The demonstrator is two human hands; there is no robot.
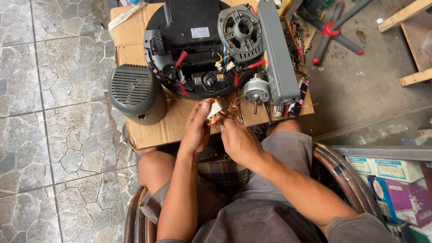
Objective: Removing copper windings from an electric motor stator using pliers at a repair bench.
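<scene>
The left hand (194, 130) clasps a small motor stator (216, 112) with copper windings, held just off the near edge of the cardboard (153, 128); the right hand (238, 140) pinches at the coil from below, though whether it grips wire I cannot tell; copper scraps (233, 105) lie on the cardboard beside it; judged, a steady left grip and short, even pulls would suit best.
</scene>
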